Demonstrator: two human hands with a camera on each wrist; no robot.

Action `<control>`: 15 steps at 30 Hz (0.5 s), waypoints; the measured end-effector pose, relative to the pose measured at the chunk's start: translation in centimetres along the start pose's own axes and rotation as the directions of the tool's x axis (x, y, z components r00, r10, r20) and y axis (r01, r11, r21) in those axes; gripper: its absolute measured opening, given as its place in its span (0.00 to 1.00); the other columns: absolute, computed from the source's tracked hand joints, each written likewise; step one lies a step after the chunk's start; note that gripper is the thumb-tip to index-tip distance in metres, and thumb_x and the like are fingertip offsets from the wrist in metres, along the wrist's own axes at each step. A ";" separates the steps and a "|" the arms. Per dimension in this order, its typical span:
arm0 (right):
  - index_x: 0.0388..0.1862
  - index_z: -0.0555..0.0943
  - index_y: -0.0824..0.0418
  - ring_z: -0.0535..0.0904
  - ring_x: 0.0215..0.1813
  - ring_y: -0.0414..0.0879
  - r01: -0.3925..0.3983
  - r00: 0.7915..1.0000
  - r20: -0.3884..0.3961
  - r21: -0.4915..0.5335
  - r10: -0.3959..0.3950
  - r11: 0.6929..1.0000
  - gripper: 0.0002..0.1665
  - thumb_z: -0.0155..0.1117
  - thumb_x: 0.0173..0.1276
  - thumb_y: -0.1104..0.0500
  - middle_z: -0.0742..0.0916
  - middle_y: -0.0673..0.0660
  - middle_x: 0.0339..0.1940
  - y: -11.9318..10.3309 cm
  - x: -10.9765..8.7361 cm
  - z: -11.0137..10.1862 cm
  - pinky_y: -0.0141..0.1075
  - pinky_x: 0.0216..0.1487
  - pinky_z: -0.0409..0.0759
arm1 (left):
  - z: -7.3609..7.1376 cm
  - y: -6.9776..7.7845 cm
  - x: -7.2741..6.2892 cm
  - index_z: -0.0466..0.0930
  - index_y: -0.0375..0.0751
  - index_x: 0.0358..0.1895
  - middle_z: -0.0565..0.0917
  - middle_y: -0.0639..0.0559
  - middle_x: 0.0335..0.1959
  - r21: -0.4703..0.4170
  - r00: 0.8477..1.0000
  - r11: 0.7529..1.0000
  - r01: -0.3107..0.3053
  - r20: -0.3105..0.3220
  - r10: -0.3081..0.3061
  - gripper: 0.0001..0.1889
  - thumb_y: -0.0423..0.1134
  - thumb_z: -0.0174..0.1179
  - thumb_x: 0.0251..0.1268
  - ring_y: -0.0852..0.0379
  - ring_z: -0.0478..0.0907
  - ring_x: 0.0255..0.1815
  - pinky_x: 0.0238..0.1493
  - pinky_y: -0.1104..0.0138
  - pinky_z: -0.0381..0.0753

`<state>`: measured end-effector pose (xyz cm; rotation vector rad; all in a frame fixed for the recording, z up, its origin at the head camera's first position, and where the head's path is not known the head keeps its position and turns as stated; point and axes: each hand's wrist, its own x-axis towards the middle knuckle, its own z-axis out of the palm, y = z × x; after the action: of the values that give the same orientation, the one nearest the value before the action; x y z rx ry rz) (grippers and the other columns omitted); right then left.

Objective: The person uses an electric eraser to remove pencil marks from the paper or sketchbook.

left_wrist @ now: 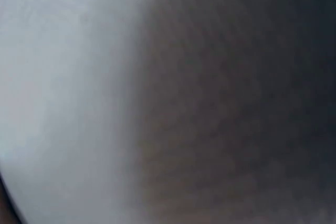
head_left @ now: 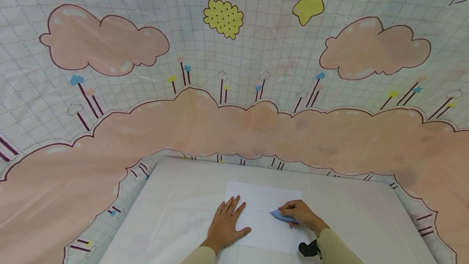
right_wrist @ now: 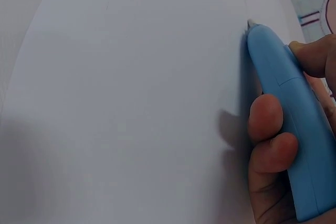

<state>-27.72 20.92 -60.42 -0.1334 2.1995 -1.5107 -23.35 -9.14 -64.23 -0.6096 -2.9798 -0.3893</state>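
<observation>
A white sheet of paper lies on the white-covered table, with a faint line across it. My left hand rests on the sheet's left part, fingers straight and spread. In my right hand is a light-blue utility knife, gripped at a slant over the sheet's right half. Its small pale tip is right at the paper, near the line in the right wrist view. The thumb presses a slider on the body, and curled fingers wrap the other side. The left wrist view is dark and blurred.
The white table extends on both sides of the sheet. Behind it hangs a printed backdrop with clouds and stars, also draping down past the table's sides. A black wrist camera sits by the right sleeve.
</observation>
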 end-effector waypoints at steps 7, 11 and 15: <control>0.44 0.85 0.68 0.74 0.17 0.38 0.014 1.000 0.007 0.010 -0.014 1.000 0.13 0.67 0.66 0.59 0.86 0.55 0.40 0.2 0.5 0.3 0.28 0.20 0.71 | -0.2 0.1 -0.1 0.63 0.55 0.75 0.59 0.51 0.78 -0.015 1.000 1.000 -0.007 -0.011 0.006 0.43 0.76 0.46 0.61 0.48 0.53 0.79 0.76 0.48 0.53; 0.44 0.86 0.67 0.74 0.16 0.39 0.011 1.000 -0.004 0.001 -0.011 1.000 0.13 0.68 0.65 0.59 0.85 0.55 0.41 0.1 0.6 0.6 0.28 0.19 0.71 | -0.2 0.2 -0.1 0.63 0.55 0.75 0.58 0.51 0.79 -0.010 1.000 1.000 -0.002 0.004 0.002 0.44 0.76 0.46 0.61 0.48 0.53 0.79 0.76 0.48 0.53; 0.44 0.86 0.66 0.74 0.16 0.39 0.009 1.000 -0.001 -0.006 -0.009 1.000 0.13 0.68 0.65 0.59 0.86 0.55 0.42 0.0 0.6 0.5 0.28 0.20 0.71 | -0.1 0.2 0.0 0.62 0.55 0.75 0.58 0.51 0.79 0.000 1.000 1.000 0.000 0.008 0.000 0.44 0.76 0.45 0.61 0.48 0.53 0.79 0.76 0.47 0.54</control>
<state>-28.06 20.28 -60.75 -0.1447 2.2073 -1.5104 -23.27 -9.01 -64.05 -0.6122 -2.9878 -0.3879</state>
